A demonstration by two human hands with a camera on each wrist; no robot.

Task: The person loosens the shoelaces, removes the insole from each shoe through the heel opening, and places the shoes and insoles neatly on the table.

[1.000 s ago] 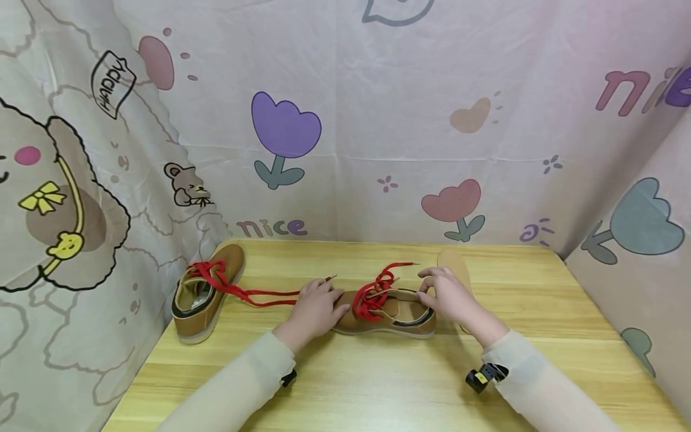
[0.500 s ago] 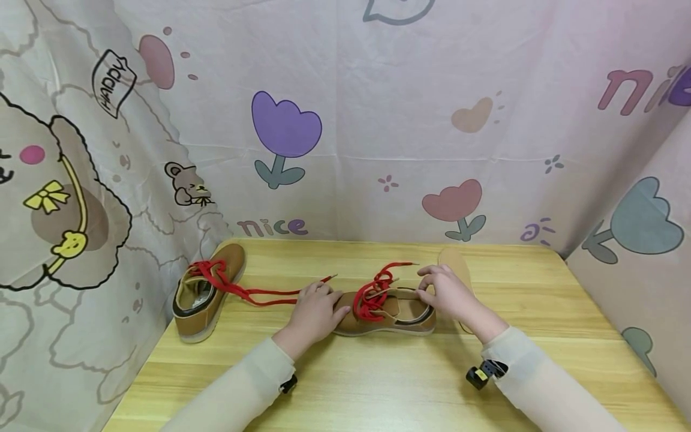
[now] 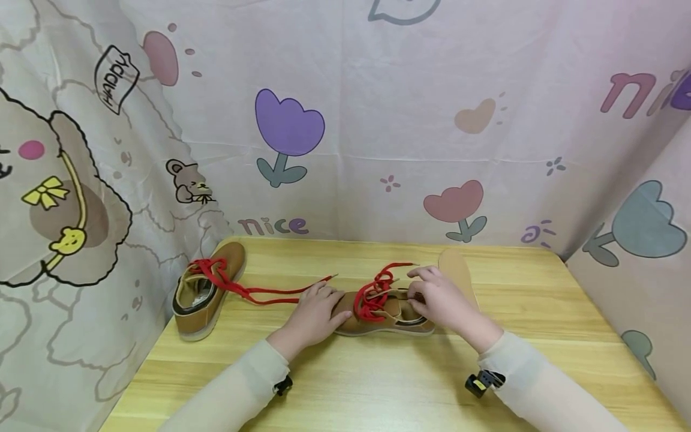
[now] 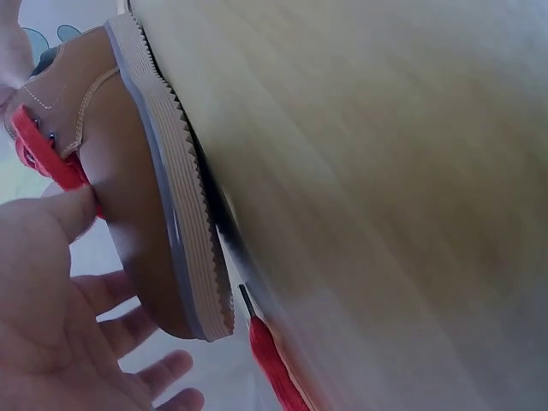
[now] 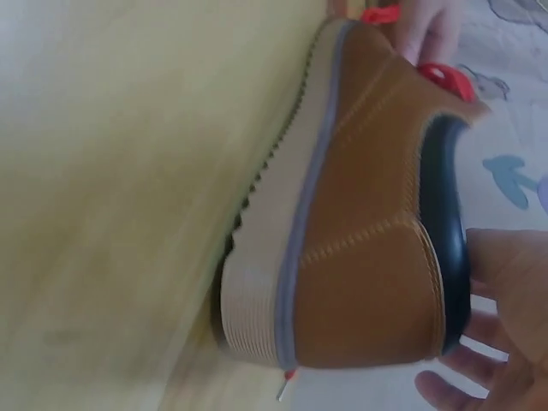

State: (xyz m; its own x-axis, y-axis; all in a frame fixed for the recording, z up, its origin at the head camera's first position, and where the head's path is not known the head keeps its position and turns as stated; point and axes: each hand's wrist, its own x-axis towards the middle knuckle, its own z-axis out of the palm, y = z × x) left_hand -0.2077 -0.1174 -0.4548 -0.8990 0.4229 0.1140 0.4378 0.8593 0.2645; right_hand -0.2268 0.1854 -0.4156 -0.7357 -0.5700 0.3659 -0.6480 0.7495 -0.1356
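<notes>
A brown shoe (image 3: 388, 327) with red laces (image 3: 372, 299) stands sideways at the middle of the wooden table, toe to the left. My left hand (image 3: 314, 315) holds its toe; in the left wrist view the thumb lies by the laces (image 4: 53, 154) and the fingers reach past the toe's far side. At the heel end, my right hand (image 3: 445, 300) has curled fingers at the far edge of the opening. The right wrist view shows the thumb behind the dark collar (image 5: 443, 231), and the fingers hang on the far side. The insides of the shoe are partly hidden.
A second brown shoe (image 3: 197, 324) with red laces stands at the table's left edge, its long lace ends (image 3: 270, 292) trailing to the left hand. A tan insole (image 3: 456, 270) lies behind the right hand. Printed curtains (image 3: 367, 120) enclose the table's back and sides.
My right hand has moved a little left, from the heel over the shoe's opening. The left hand stays on the toe, its thumb slightly shifted.
</notes>
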